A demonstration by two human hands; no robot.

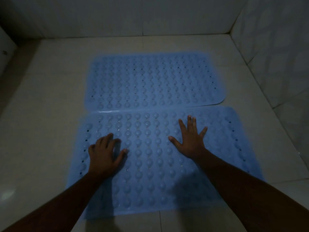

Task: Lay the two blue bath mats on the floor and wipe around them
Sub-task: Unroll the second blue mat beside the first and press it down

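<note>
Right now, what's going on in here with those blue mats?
A person has both bare hands on the near mat: the right hand lies flat with fingers spread, and the left hand rests on it with fingers bent. The far mat lies flat on the tiled floor just beyond, and the two long edges about meet. Both mats are down. No wiping cloth is in view.

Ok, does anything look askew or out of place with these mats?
Slightly. The near mat sits a little askew to the far mat: at left its shiny edge seems to overlap the far one, while at right a thin gap opens between them. No spill or damage shows in the dim light.
</note>
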